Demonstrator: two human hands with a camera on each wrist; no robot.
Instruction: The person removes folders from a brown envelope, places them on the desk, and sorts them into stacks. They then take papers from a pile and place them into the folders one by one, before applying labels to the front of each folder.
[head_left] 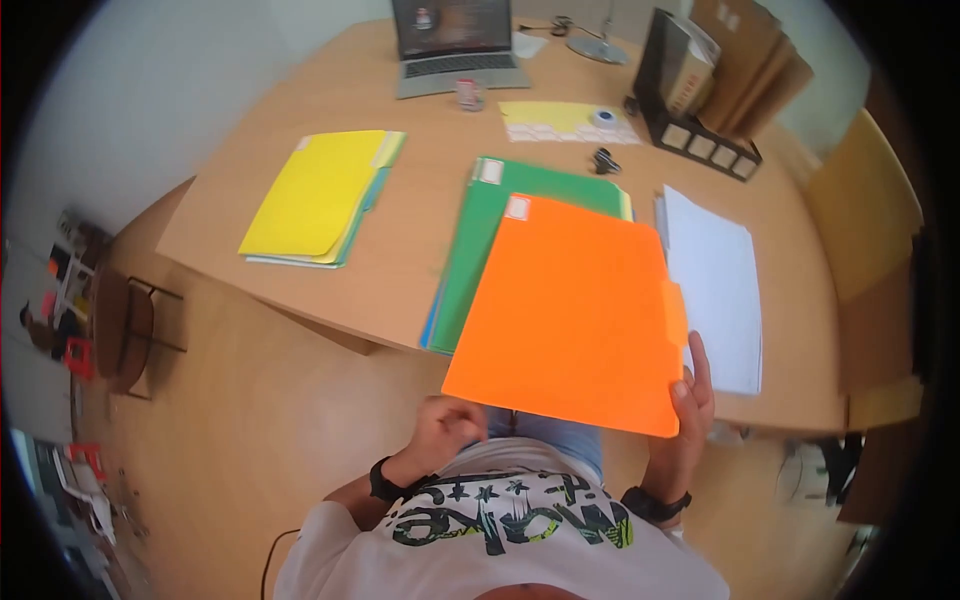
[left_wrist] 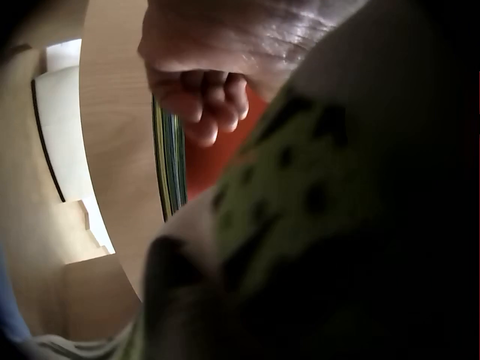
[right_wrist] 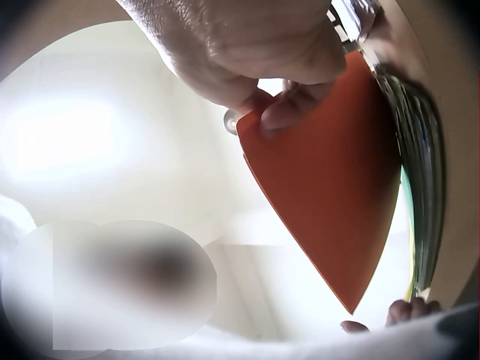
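Note:
My right hand [head_left: 697, 405] pinches the lower right corner of an orange folder [head_left: 570, 310], thumb on top. The folder is tilted up over a stack topped by a green folder [head_left: 545, 182], hiding much of it. From the right wrist view, the underside of the orange folder [right_wrist: 330, 172] shows beside the stack's layered edges [right_wrist: 420, 172]. Near the orange folder's lower left corner, my left hand [head_left: 447, 432] holds nothing, its fingers loosely curled. The left wrist view has those bent fingers [left_wrist: 206, 109] in front of the stack's edges and the orange surface.
A yellow folder pile [head_left: 320, 200] lies to the left, white papers [head_left: 715, 290] to the right. Farther back are a laptop [head_left: 460, 70], a small can [head_left: 468, 95], a yellow sheet [head_left: 545, 118], black clips [head_left: 604, 161] and a black file holder [head_left: 700, 140]. The table's front edge is close to my body.

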